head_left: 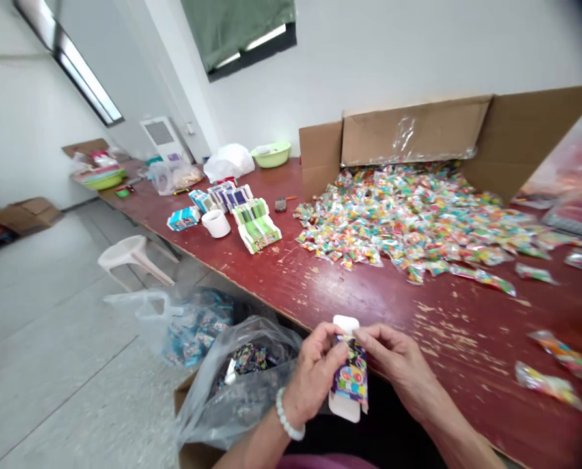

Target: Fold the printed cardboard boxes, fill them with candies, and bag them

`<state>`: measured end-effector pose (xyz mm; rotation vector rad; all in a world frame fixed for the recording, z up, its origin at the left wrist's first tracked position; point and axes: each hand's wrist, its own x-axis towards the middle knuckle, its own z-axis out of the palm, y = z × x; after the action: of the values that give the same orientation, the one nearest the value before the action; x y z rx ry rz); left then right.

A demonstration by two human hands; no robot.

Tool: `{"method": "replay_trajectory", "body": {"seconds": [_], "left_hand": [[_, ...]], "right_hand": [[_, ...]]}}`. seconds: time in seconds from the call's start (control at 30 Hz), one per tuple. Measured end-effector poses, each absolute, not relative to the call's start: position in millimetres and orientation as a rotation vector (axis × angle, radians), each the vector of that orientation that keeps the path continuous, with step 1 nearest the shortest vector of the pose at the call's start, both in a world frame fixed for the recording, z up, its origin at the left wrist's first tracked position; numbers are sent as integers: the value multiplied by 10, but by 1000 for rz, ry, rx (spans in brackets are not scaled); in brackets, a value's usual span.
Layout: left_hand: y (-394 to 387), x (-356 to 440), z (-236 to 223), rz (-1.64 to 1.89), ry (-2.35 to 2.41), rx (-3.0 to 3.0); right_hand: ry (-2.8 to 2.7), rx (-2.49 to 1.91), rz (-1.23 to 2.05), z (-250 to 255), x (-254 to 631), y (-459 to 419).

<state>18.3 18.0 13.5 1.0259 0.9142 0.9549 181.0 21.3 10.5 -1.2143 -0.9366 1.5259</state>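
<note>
Holding sm. dark-purple printed cardboard box (pixel 351 378) in front of body, at near edge of long worn dark-red desk (pixel 291 280), w/ white flaps out top & btm. Clamped on box's L side w/ left grip (pixel 315 365), thumb laid on printed face; wearing white-bead bracelet (pixel 287 417) at that wrist. Pinching box's top R corner, by upper flap, w/ right grip (pixel 398 355), thumb & finger together there.

Below desk, L of box, can see open clear plastic bag (pixel 266 407) w/ dark printed packs (pixel 252 359) inside. Farther L, can see bluish bag of packs (pixel 198 335), blurry, then white plastic stool (pixel 125 253).

Across desk, to R, showing lg. heap of multicolored clear-wrapped sweets (pixel 393 215), spread out from open brown cardboard carton (pixel 418 133); nr R edge, few loose wrapped pcs. (pixel 549 385). To L on desk, showing green-and-white card boxes (pixel 256 227) just beside white roll (pixel 217 227), w/ blue-and-white box (pixel 183 219) nearby; farther back, light-green plastic basin (pixel 273 157).
</note>
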Motion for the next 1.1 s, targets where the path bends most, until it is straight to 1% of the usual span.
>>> {"method": "replay_trajectory", "body": {"seconds": [0.13, 0.23, 0.33, 0.4, 0.47, 0.53, 0.67, 0.77, 0.83, 0.97, 1.1], "left_hand": [[160, 130, 181, 934, 951, 1167], [138, 106, 188, 971, 925, 1084], [140, 106, 157, 926, 840, 830], [152, 122, 124, 799, 761, 705], [165, 146, 95, 691, 739, 653], [175, 169, 85, 679, 795, 660], [192, 190, 149, 732, 914, 802], [226, 180, 225, 700, 891, 863], [258, 164, 257, 670, 844, 869], [295, 124, 274, 641, 802, 886], [296, 92, 293, 661, 851, 954]], "right_hand": [[-840, -1135, 1601, 108, 1812, 262], [-1053, -1115, 1572, 143, 1841, 275], [-1295, -1146, 1360, 153, 1858, 262], [-1412, -1158, 1194, 142, 1841, 240], [-1495, -1140, 1120, 125, 1807, 219], [-1507, -1112, 1156, 115, 1774, 209], [-1341, -1099, 1374, 181, 1755, 228], [-1188, -1008, 1556, 289, 1767, 254], [-1106, -976, 1621, 344, 1767, 271], [-1031, -1065, 1563, 389, 1745, 275], [-1173, -990, 1531, 434, 1730, 229]]}}
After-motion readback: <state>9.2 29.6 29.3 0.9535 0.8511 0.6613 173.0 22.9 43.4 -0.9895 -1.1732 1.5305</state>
